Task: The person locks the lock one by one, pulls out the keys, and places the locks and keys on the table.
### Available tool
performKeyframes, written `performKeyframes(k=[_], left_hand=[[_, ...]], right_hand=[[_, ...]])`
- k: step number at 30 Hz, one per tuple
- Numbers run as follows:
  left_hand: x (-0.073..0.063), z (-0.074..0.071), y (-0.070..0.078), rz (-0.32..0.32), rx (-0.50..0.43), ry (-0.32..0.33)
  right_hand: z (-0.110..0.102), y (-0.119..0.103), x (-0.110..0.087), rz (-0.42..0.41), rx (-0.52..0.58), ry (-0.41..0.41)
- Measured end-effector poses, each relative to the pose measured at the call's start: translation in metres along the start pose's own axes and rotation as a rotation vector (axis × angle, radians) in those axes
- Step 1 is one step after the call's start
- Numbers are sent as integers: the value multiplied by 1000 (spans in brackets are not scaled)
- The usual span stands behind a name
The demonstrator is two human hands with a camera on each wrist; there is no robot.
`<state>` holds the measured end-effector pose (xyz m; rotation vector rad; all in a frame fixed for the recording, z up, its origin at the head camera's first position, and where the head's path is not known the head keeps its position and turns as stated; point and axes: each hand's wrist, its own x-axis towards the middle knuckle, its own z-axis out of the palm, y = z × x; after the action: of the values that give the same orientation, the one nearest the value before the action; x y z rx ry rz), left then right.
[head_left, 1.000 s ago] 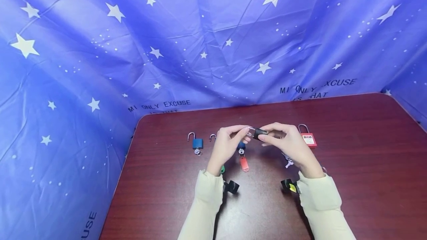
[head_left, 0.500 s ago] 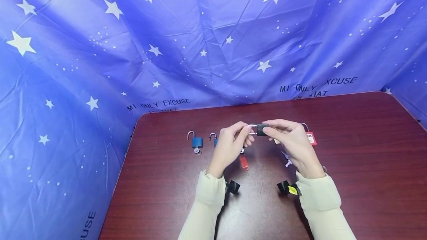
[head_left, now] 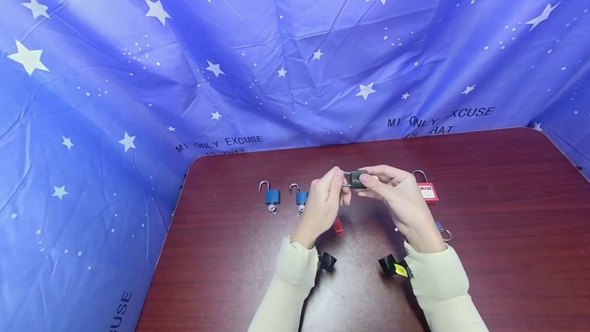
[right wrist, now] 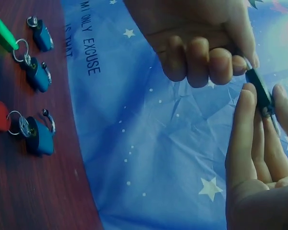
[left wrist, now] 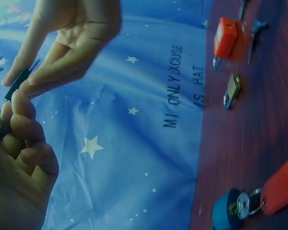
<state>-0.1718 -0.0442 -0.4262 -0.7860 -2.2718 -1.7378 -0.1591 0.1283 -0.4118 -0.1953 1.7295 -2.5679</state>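
A small black padlock (head_left: 356,179) is held up level above the table, its silver shackle pointing left. My right hand (head_left: 405,201) pinches the lock body between thumb and fingers. My left hand (head_left: 319,209) grips the shackle end, fingers curled, hiding the shackle's bend. In the right wrist view the black padlock (right wrist: 260,91) shows edge-on, with a key-like piece of metal at its lower end by the right fingers. The left wrist view has both hands meeting at the padlock on its left side.
Blue padlocks (head_left: 272,196) with raised shackles and keys stand on the table (head_left: 221,250); one bears a red tag (head_left: 338,226), another a green tag (right wrist: 4,33). A red padlock (head_left: 428,193) and a brass padlock (left wrist: 234,86) lie to the right. A starry blue cloth (head_left: 295,91) hangs behind.
The padlock has turned from tilted to level, then shifted slightly left. My left fingers have curled further over the shackle, and the left hand has moved right, uncovering a second blue padlock.
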Motion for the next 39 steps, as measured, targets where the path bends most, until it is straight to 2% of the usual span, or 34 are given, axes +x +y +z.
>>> performKeyframes(k=[3,7,11,14,20,29,34,39], left_hand=[[0,0,1,6,85,7],[0,2,2,10,250,34],[0,7,1,25,412,115],[-1,11,-3,46,465,166],[0,15,-5,67,444,187],[-1,15,-10,2,374,127],[2,6,-13,-38,256,124],[4,-1,-14,-82,172,126]], right_hand=[[1,0,0,-8,-9,15],[1,0,0,-24,-81,61],[5,-1,-1,-45,-126,111],[8,-1,-1,-54,-125,124],[7,1,-1,-70,-98,112],[5,0,-2,-58,-151,107],[4,-4,-2,-24,-225,69],[-4,-7,-3,-23,-426,25]])
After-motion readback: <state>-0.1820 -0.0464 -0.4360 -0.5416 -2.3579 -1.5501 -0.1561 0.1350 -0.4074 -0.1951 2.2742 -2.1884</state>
